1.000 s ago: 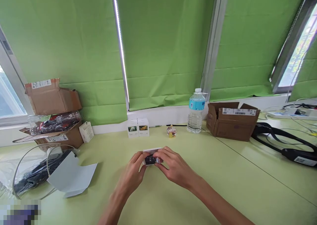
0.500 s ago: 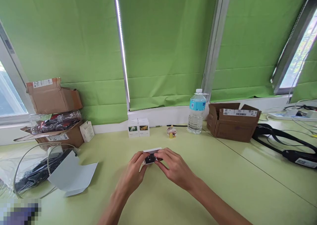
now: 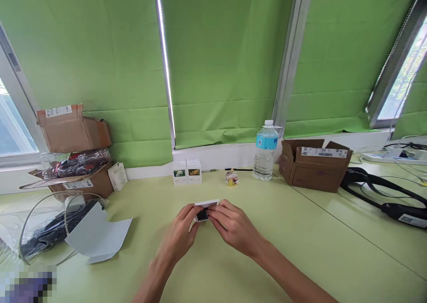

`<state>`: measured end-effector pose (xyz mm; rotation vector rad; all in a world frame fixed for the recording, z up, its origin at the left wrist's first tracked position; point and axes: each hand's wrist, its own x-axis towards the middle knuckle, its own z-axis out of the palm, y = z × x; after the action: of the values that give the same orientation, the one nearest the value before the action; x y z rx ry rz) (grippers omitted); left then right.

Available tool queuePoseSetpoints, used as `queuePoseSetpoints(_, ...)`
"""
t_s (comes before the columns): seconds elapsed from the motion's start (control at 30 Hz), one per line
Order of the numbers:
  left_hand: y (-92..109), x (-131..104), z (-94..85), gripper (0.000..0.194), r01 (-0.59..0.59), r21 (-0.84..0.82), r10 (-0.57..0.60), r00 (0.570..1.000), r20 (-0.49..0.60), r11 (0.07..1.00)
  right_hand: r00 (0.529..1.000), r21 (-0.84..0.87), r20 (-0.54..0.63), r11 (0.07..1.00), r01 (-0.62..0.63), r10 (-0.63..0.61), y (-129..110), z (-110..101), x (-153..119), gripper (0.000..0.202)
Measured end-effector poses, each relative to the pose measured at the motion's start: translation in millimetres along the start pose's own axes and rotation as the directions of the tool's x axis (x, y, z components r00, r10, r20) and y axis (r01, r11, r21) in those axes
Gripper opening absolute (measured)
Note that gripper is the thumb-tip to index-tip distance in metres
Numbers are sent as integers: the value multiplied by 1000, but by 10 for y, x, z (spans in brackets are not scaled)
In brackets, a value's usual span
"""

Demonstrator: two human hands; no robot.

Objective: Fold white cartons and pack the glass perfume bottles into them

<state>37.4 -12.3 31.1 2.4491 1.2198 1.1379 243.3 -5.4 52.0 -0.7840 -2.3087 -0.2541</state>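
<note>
A small white box [image 3: 207, 203] with a dark face or inside is held above the table, between my two hands. My left hand [image 3: 182, 232] grips its left end, thumb and fingers closed on it. At the right side, the fingertips of my right hand [image 3: 231, 227] are pinched together against the dark part. Whether they hold a separate small piece there is hidden. Beyond the hands stand two small white boxes with flower pictures [image 3: 187, 173], side by side. A small gold and pinkish ornament [image 3: 231, 177] sits to their right.
A water bottle [image 3: 265, 151] and an opened cardboard box [image 3: 315, 167] stand at the back right, with a black strapped device [image 3: 400, 205] beyond. On the left are stacked cardboard boxes [image 3: 73, 134], a bagged cable bundle [image 3: 50, 232] and folded white card [image 3: 103, 236].
The right fingertips have shifted slightly at the dark part of the box, and the box is tilted a little differently. The left hand keeps its grip.
</note>
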Motion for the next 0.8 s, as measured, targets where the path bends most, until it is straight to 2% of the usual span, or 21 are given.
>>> queuePoseSetpoints(0.2,9,0,-10,44,20,14,-20,1000,1,1000,996,-56,-67,997,48,-52,32,34,-18,22)
queuePoseSetpoints(0.53,56,4,-52,46,41,58,-42,999,25,997,992,-78,-102,995,67,-75,36,115,-75,24)
queuePoseSetpoints(0.8,50,12,-53,45,32,27,-33,999,43,999,986,-73,-132,993,96,-105,70,153,-100,23)
